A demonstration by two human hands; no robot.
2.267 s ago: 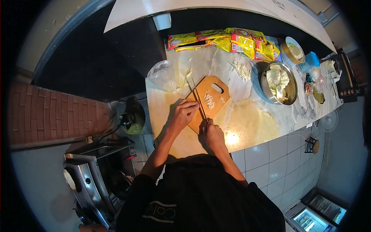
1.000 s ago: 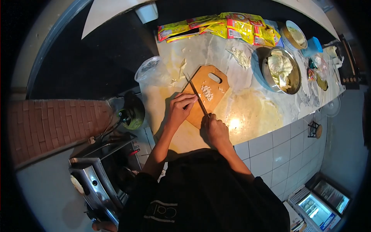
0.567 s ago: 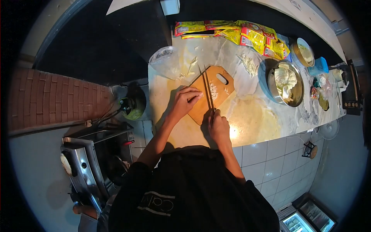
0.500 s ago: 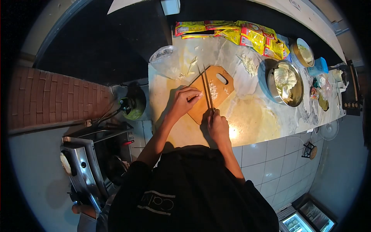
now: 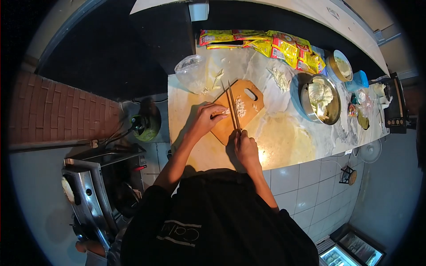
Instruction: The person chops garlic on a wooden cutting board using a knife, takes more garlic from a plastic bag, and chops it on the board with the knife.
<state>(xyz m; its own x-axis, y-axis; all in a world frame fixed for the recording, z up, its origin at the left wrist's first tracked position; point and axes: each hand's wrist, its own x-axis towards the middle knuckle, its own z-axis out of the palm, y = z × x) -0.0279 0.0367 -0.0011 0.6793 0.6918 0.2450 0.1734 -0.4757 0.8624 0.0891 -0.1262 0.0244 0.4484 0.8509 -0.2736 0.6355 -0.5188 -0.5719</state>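
My right hand is closed round the handle of a long kitchen knife. Its narrow blade points away from me across a wooden cutting board with a slot handle. To the left of the blade, my left hand pinches a small white vegetable piece against the board, the fingertips near the knife. Chopped white bits lie in a small pile just right of the blade. The piece is mostly covered by my fingers, so its exact kind is unclear.
Behind the board are a clear plastic bag and white shreds. A metal bowl with cabbage leaves stands to the right, near a smaller bowl and a blue container. Yellow packets line the back.
The whole view has shifted slightly. Both hands stay at the board, the knife still beside the left fingertips. More of the white piece shows at the fingertips now.
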